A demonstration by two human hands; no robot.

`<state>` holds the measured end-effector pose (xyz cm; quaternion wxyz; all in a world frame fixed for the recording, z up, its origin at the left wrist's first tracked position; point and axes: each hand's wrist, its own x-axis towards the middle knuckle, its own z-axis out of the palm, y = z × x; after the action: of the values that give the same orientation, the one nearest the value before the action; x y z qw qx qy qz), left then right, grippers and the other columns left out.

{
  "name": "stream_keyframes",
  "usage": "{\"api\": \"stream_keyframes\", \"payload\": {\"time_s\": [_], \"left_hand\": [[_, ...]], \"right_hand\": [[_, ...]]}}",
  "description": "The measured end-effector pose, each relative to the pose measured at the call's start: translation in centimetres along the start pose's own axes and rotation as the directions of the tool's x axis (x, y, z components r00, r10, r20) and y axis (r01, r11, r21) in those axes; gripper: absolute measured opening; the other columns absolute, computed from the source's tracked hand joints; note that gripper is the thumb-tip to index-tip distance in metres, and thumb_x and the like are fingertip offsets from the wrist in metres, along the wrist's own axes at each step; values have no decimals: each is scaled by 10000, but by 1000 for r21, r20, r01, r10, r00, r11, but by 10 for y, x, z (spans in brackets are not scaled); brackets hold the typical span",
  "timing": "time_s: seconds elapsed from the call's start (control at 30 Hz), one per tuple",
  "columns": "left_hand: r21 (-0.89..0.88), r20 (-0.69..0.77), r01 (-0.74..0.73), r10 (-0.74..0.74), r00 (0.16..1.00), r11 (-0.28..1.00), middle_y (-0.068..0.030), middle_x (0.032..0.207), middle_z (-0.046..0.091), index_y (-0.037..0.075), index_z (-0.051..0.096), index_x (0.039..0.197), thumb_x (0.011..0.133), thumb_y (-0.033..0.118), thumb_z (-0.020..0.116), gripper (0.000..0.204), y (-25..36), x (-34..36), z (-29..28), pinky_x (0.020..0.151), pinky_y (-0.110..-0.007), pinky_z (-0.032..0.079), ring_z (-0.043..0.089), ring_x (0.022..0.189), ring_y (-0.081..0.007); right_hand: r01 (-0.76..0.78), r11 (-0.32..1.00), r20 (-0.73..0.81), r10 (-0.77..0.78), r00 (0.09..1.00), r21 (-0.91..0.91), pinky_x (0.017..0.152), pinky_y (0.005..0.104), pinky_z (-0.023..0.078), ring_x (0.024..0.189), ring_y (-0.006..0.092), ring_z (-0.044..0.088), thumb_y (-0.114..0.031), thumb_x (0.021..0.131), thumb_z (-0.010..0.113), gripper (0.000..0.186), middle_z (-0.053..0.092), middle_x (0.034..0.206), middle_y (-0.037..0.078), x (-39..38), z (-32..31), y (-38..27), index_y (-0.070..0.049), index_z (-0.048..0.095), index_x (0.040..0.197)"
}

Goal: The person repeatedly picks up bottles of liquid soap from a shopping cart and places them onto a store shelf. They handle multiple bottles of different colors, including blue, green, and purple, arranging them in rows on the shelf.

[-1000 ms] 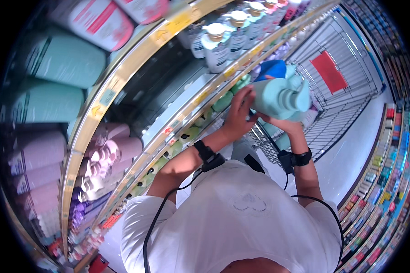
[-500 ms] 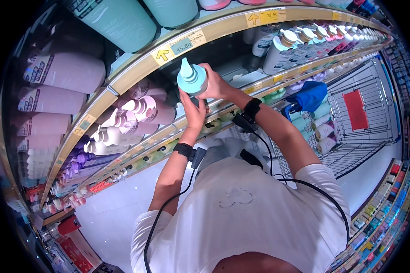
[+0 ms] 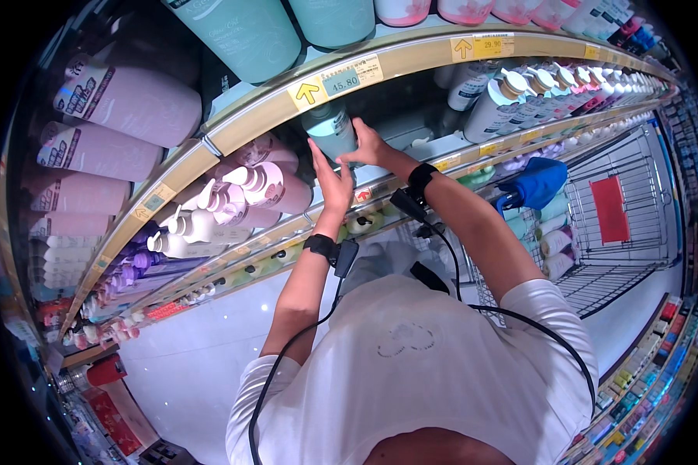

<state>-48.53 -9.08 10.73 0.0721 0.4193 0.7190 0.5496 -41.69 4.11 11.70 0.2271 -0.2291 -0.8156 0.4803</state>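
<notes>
A pale teal bottle (image 3: 332, 133) stands in a dark gap on the middle shelf, its top tucked under the shelf above. My left hand (image 3: 333, 188) lies along its left side with the fingers stretched up. On the other side, my right hand (image 3: 371, 146) presses against it, thumb across the front and fingers up the right side. Between them the two hands grip the bottle. Pink pump bottles (image 3: 265, 184) stand just left of my left hand. White pump bottles (image 3: 498, 105) line the same shelf farther right.
The upper shelf edge (image 3: 248, 116) curves closely above my hands, with large teal bottles (image 3: 244, 39) on it. Lilac bottles (image 3: 136, 101) fill the left. At right stands a metal cart (image 3: 620, 256) holding several bottles, with a blue cloth-like thing (image 3: 539, 182) at its near end.
Both hands have moved the teal bottle forward into the shelf gap. Its pump top, visible earlier, is now hidden under the upper shelf. My fingers have straightened along its sides.
</notes>
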Motion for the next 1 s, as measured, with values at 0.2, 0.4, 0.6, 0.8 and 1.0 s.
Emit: {"api": "stream_keyframes", "payload": {"time_s": [0.2, 0.4, 0.6, 0.8, 1.0], "left_hand": [[10, 31, 156, -156, 987, 988, -313, 1431, 255, -9, 50, 1459, 784, -54, 500, 812, -13, 1, 7, 1081, -416, 272, 302, 1305, -450], [153, -128, 231, -213, 969, 961, -312, 1374, 334, -75, 252, 1376, 750, -71, 470, 664, -48, 25, 17, 1066, -395, 299, 357, 1260, -445], [-39, -175, 276, -278, 945, 960, -242, 1207, 433, -77, 385, 1230, 701, -145, 431, 536, -72, 40, 15, 898, -346, 449, 490, 1087, -364], [-183, -237, 204, -244, 940, 962, -198, 1191, 375, -84, 391, 1143, 672, -200, 397, 485, -72, 41, 18, 906, -312, 465, 479, 1073, -321], [-68, -201, 288, -296, 934, 955, -234, 1054, 431, -115, 430, 1010, 724, -135, 471, 289, -77, 48, 25, 853, -346, 464, 502, 974, -360]], "right_hand": [[19, 994, 22, -17, 1000, -111, 851, 379, 470, 998, 309, 600, -295, 547, 859, 802, 601, 1054, 205, 17, 15, 28, 10, 461, 1173], [-109, 994, 161, 105, 981, 15, 907, 334, 437, 1081, 253, 559, -269, 637, 826, 758, 576, 1157, 190, 54, 28, 11, 19, 475, 1244], [296, 952, -2, -297, 955, -74, 880, 393, 460, 1047, 330, 581, -344, 722, 689, 512, 613, 1114, 191, 79, 45, 9, -53, 600, 1134], [190, 980, 56, -187, 981, -57, 902, 388, 453, 1052, 320, 581, -297, 726, 686, 506, 607, 1125, 181, 73, 44, 26, -51, 584, 1157], [130, 990, 158, -119, 980, -61, 911, 379, 450, 1040, 310, 588, -269, 750, 679, 501, 596, 1149, 176, 68, 28, 28, -41, 566, 1182]]}}
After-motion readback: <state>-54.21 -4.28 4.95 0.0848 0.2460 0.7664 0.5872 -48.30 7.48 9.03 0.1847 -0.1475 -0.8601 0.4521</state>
